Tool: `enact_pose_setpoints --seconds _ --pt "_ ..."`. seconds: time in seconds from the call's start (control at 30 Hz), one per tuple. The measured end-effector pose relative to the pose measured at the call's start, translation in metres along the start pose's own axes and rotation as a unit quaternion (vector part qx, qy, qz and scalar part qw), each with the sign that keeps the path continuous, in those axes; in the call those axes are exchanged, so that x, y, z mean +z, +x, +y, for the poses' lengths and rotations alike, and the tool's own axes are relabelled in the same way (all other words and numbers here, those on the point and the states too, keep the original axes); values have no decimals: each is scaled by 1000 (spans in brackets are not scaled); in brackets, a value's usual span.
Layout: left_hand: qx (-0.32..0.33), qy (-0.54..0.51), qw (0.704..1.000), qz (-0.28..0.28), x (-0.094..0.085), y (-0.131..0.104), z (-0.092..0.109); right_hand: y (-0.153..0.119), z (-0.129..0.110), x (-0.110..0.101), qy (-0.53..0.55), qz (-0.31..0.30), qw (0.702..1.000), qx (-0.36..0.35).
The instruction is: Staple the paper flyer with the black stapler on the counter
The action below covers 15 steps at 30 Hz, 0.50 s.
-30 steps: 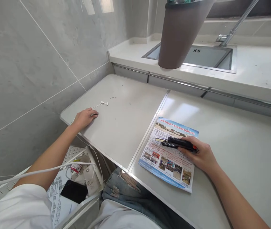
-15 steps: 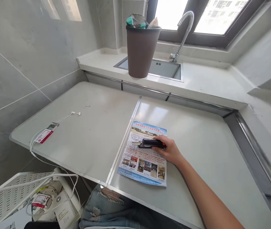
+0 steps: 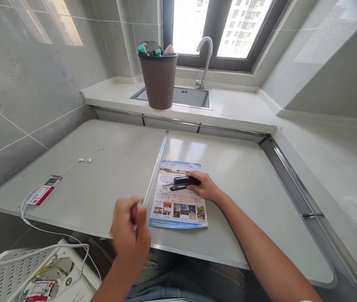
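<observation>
On the right half of the folding table lies a printed flyer (image 3: 181,212) with photos and red and blue print. A black stapler (image 3: 183,182) rests over it, its metal part pointing left and standing apart from the black body. My right hand (image 3: 201,184) is closed round the stapler's right end. Left of the flyer, above the table's front edge, my left hand (image 3: 131,228) is raised with fingers curled and blurred. Something small and pale shows at its fingertips, too smeared to name.
A brown bin (image 3: 159,82) with bottles stands by the sink (image 3: 191,97) and tap (image 3: 206,63). Earphones (image 3: 86,160) and a red-white packet (image 3: 44,192) with a cable lie on the table's left. A white basket (image 3: 11,268) is at the lower left.
My left hand has come into view at the front. The stapler's metal part now stands further from its body in my right hand. The camera view has shifted.
</observation>
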<state>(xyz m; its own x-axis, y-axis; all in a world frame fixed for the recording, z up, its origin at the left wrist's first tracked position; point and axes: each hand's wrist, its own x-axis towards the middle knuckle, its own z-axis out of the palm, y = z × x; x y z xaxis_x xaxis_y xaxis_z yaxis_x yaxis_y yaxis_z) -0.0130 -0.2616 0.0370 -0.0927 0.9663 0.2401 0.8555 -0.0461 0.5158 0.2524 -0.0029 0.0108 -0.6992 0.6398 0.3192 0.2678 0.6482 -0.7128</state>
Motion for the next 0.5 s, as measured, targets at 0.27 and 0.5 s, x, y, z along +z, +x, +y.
enact_pose_setpoints --seconds 0.27,0.5 --pt "-86 70 993 -43 17 248 -16 -3 12 -12 -10 0 1000 -18" --pt "-88 132 986 -46 51 290 -64 -2 20 -10 -4 4 1000 -27"
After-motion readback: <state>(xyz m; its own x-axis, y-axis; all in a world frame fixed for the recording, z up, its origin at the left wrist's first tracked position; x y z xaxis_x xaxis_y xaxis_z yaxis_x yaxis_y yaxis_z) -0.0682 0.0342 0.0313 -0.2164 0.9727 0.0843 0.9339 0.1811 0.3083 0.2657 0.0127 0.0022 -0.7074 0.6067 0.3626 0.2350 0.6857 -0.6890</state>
